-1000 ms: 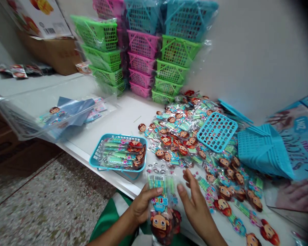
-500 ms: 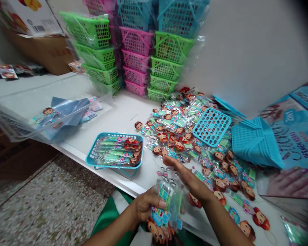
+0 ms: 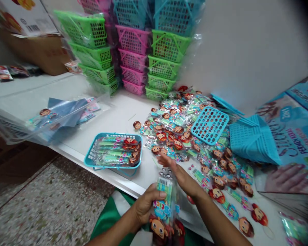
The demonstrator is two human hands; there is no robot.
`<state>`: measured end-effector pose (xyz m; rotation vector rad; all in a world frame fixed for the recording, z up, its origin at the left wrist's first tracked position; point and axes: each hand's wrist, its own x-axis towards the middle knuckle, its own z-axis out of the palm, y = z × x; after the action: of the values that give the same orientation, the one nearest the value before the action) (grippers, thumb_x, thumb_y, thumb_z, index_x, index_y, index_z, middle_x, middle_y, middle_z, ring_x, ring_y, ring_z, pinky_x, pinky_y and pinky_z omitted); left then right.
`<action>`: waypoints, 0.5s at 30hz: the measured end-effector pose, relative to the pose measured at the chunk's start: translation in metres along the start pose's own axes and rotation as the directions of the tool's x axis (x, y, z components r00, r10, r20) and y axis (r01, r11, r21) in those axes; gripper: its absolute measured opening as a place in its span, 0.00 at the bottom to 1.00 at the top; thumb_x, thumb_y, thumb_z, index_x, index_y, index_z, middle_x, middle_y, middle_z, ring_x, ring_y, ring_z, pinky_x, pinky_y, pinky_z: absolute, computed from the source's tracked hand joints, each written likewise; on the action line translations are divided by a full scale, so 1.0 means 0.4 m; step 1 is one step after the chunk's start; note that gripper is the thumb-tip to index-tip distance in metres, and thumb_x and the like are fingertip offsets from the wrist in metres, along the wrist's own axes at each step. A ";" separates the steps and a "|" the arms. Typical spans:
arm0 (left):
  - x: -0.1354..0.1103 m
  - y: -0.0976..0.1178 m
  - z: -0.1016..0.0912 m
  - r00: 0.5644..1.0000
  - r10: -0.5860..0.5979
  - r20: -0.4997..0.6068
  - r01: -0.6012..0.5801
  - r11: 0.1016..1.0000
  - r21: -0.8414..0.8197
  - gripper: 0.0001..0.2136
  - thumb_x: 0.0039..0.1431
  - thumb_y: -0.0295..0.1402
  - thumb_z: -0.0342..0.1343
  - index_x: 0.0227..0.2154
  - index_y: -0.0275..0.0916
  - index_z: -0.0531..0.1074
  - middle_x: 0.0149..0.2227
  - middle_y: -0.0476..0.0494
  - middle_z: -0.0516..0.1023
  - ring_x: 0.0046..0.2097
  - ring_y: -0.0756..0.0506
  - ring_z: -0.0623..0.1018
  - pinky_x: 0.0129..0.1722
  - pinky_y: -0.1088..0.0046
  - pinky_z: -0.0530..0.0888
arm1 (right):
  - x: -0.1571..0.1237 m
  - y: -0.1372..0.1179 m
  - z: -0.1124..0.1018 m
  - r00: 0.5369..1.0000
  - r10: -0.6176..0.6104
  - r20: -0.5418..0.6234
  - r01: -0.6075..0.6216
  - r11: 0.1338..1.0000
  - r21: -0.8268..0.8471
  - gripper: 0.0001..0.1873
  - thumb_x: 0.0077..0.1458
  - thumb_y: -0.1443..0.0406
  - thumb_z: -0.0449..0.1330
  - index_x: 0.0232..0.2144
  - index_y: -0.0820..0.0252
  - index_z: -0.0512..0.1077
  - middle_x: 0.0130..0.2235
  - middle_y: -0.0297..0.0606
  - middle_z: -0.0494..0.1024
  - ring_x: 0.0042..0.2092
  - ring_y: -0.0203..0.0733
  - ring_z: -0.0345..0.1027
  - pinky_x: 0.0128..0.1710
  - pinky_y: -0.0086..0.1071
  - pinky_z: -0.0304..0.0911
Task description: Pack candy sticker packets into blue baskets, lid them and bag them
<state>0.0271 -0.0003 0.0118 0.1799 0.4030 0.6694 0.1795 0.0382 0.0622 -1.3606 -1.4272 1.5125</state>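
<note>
My left hand [image 3: 146, 204] grips a bunch of candy-stick packets [image 3: 162, 208] upright over the table's front edge, thumb across the front one. The packets are clear with green sticks, a barcode near the top and printed cartoon heads at the bottom. Beside their upper right side is my right hand [image 3: 182, 176], fingers stretched out and holding nothing; whether its palm touches the packets I cannot tell. To the left, a blue basket [image 3: 86, 155] contains several similar packets laid in rows. A large loose pile of packets [image 3: 178, 121] spreads beyond my right hand.
Wrapped stacks of green baskets [image 3: 93, 56] and pink baskets [image 3: 133, 59] stand at the back. A blue lattice piece [image 3: 209, 125] lies on the pile. Nested blue baskets [image 3: 253, 138] lean by a printed candy box [image 3: 292, 133] at right. Clear plastic [image 3: 12, 102] covers the left side.
My left hand's packets have drawn together into a tighter, straighter bunch. My right hand has shifted slightly left and stays outstretched. The view has moved a little.
</note>
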 end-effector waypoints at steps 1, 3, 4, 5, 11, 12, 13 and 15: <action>0.002 0.001 0.004 0.999 0.022 -0.043 -0.021 1.000 0.015 0.18 0.46 0.26 0.57 0.43 0.32 0.70 0.30 0.40 0.78 0.30 0.44 0.79 0.34 0.68 0.73 | -0.010 0.010 0.004 0.996 0.024 -0.089 -0.022 0.999 0.024 0.31 0.61 0.47 0.38 0.60 0.52 0.55 0.61 0.42 0.61 0.60 0.43 0.56 0.60 0.45 0.47; 0.003 0.004 0.016 0.987 0.085 -0.138 -0.078 0.995 0.060 0.17 0.47 0.25 0.57 0.43 0.35 0.69 0.30 0.43 0.78 0.29 0.47 0.78 0.33 0.70 0.73 | -0.045 0.027 0.017 0.974 0.099 -0.204 -0.095 0.995 0.025 0.34 0.60 0.46 0.41 0.63 0.53 0.45 0.64 0.43 0.52 0.63 0.43 0.49 0.62 0.45 0.43; 0.003 0.006 0.023 0.976 0.128 -0.175 -0.113 0.989 0.091 0.17 0.47 0.25 0.57 0.44 0.36 0.69 0.30 0.43 0.78 0.29 0.48 0.77 0.33 0.72 0.72 | -0.066 0.032 0.027 0.969 0.132 -0.210 -0.135 0.991 -0.002 0.36 0.59 0.47 0.45 0.64 0.54 0.42 0.65 0.43 0.50 0.64 0.44 0.47 0.62 0.45 0.43; 0.001 0.007 0.030 0.966 0.169 -0.195 -0.147 0.982 0.121 0.18 0.47 0.25 0.57 0.44 0.36 0.69 0.31 0.44 0.78 0.29 0.48 0.77 0.33 0.73 0.72 | -0.088 0.034 0.040 0.969 0.148 -0.199 -0.159 0.986 -0.044 0.39 0.57 0.48 0.49 0.64 0.55 0.40 0.65 0.43 0.48 0.64 0.45 0.44 0.62 0.45 0.42; -0.015 0.012 0.071 0.947 0.293 -0.129 -0.273 0.949 0.157 0.20 0.45 0.24 0.55 0.44 0.36 0.68 0.35 0.44 0.77 0.33 0.48 0.76 0.35 0.75 0.70 | -0.141 -0.019 0.120 0.978 0.083 -0.190 -0.114 0.980 -0.161 0.34 0.52 0.60 0.58 0.59 0.56 0.52 0.55 0.41 0.68 0.56 0.44 0.61 0.56 0.38 0.56; -0.019 0.016 0.078 0.943 0.313 -0.111 -0.293 0.942 0.165 0.20 0.45 0.24 0.55 0.45 0.37 0.68 0.37 0.44 0.77 0.35 0.47 0.76 0.36 0.73 0.71 | -0.137 -0.031 0.123 0.978 0.083 -0.194 -0.115 0.980 -0.163 0.31 0.53 0.60 0.58 0.57 0.56 0.54 0.51 0.41 0.71 0.53 0.45 0.65 0.54 0.38 0.59; -0.024 0.022 0.086 0.938 0.336 -0.087 -0.316 0.930 0.188 0.20 0.46 0.25 0.55 0.46 0.37 0.67 0.39 0.44 0.77 0.37 0.46 0.76 0.38 0.72 0.71 | -0.129 -0.042 0.122 0.979 0.077 -0.189 -0.109 0.980 -0.168 0.29 0.53 0.60 0.57 0.57 0.56 0.55 0.48 0.40 0.73 0.50 0.45 0.67 0.51 0.37 0.61; -0.038 0.040 0.104 0.927 0.374 -0.032 -0.351 0.893 0.282 0.21 0.50 0.28 0.56 0.49 0.37 0.65 0.44 0.42 0.75 0.44 0.43 0.75 0.45 0.68 0.69 | -0.107 -0.063 0.111 0.991 0.046 -0.122 -0.068 0.981 -0.183 0.28 0.54 0.59 0.56 0.57 0.56 0.55 0.42 0.39 0.76 0.44 0.44 0.70 0.48 0.37 0.63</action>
<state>0.0246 0.0010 0.0590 0.4991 0.5513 0.9932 0.1436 -0.0099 0.0912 -1.5882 -1.4974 1.3360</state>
